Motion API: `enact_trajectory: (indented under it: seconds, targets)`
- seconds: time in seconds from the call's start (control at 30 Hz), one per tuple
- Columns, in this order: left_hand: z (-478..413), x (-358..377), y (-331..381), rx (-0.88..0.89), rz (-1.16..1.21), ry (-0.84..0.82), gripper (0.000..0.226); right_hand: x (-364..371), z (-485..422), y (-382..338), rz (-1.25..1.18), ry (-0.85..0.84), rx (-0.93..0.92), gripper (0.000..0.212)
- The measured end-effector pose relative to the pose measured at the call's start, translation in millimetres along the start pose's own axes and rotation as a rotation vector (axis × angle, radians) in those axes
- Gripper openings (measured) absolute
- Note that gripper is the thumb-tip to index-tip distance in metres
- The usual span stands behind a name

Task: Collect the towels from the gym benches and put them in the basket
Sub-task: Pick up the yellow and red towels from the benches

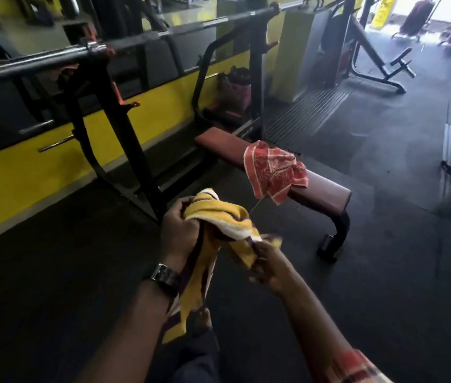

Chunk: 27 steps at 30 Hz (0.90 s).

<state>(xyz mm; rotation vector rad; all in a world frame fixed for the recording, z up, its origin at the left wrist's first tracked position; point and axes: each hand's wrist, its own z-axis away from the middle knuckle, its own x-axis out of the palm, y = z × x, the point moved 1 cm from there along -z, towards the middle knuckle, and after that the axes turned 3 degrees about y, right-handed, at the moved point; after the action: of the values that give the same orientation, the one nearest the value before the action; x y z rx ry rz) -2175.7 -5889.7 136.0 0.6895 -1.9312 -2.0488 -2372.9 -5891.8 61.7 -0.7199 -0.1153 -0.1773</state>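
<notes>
Both hands are on the same yellow towel (219, 217), a thick terry cloth with dark purple stripes and a white underside. The left hand (180, 230) is closed around a bunched fold near the top, a metal-banded watch (165, 277) on that wrist. The right hand (270, 266) is blurred, its fingers pinched on a lower corner of the cloth. The rest of the towel hangs in a long strip down between the forearms, towards the person's bare foot (201, 319) on the dark rubber floor (53, 286).

Just ahead, a red towel (272, 170) with a pale printed pattern lies crumpled on the padded tabletop (326, 192) of a flat gym bench, one end drooping over the near edge. The pad is smooth maroon vinyl on a curved black steel leg. Behind it a barbell (136, 42) rests across a black rack, against a yellow and black wall.

By the rack's far upright stands a pinkish bag (235, 92) with something dark in its top; I can't tell what
</notes>
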Motion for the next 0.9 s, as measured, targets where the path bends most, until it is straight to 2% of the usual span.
enact_trajectory:
  seconds: [0.07,0.13,0.23,0.37,0.5,0.63,0.7,0.9]
  targets:
    - [-56.5,20.7,-4.6,-0.017,0.007,0.003,0.032,8.4,-43.5,-35.3,-0.027,0.09,-0.018,0.015]
    - [-102.2,37.9,-9.1,-0.051,-0.001,-0.003,0.027,15.6,-78.5,-73.0,-0.016,0.201,-0.075,0.021]
    - [-172.8,69.0,-13.7,-0.086,-0.035,-0.099,0.032,27.1,-125.5,-128.3,-0.018,0.258,-0.131,0.02]
    - [-253.9,107.7,-3.4,-0.075,-0.114,-0.158,0.048,33.0,-172.9,-184.1,-0.05,0.279,-0.129,0.009]
    - [-326.0,148.5,2.6,-0.032,-0.136,-0.169,0.038,27.9,-226.5,-224.2,-0.095,0.279,-0.1,0.009]
    - [-396.1,195.4,-8.1,-0.002,-0.344,-0.15,0.015,13.9,-297.5,-278.9,-0.137,0.273,-0.111,0.009]
    - [-429.4,222.2,-17.1,-0.009,-0.399,-0.094,0.015,6.0,-341.7,-313.5,-0.146,0.24,-0.113,0.011]
    - [-501.4,298.1,-30.1,-0.116,-0.421,-0.121,0.017,-18.5,-460.2,-402.1,-0.232,0.154,-0.019,0.012]
